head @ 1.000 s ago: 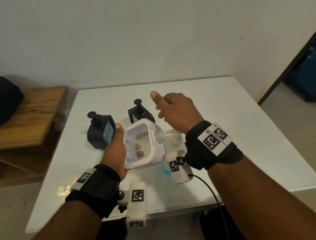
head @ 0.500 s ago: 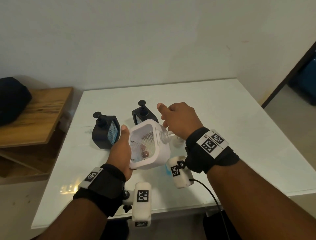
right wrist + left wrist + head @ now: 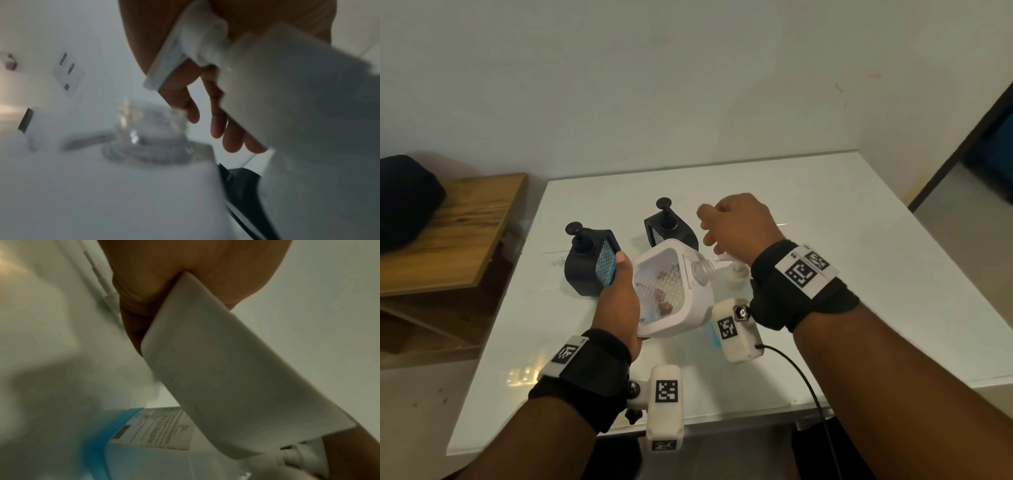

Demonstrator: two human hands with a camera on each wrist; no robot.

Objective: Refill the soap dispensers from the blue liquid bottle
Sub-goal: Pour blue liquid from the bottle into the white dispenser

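The left hand (image 3: 619, 294) grips a white soap dispenser (image 3: 671, 291), fingers and thumb wrapped round its body. It holds the dispenser tilted above the white table (image 3: 859, 240), with the clear threaded neck (image 3: 702, 270) pointing toward three o'clock. The neck is open, its pump off.

The right hand (image 3: 739, 226), at about two o'clock from the dispenser, is curled around a white pump head (image 3: 732, 274). The right wrist view is blurred, but it shows the pump's flat spout (image 3: 168, 53) lying against the palm, with the fingers (image 3: 218, 126) hanging partly loose below it.

The blue liquid bottle (image 3: 714, 334) stands on the table at about five o'clock from the dispenser, mostly hidden behind the wrist camera. The left wrist view shows its blue body and printed label (image 3: 160, 428) just under the dispenser.

Two black dispensers stand farther off: one (image 3: 589, 263) at nine o'clock, just beside the left thumb, and one (image 3: 669, 229) at twelve o'clock. Both have their pumps on.

The step in hand appears to be opening the white dispenser for filling. To do it well, set the pump down away from the table edge. Bring the dispenser upright so that the neck faces up. Steady it before lifting the blue bottle. The neck is narrow, so a slow pour is safest.
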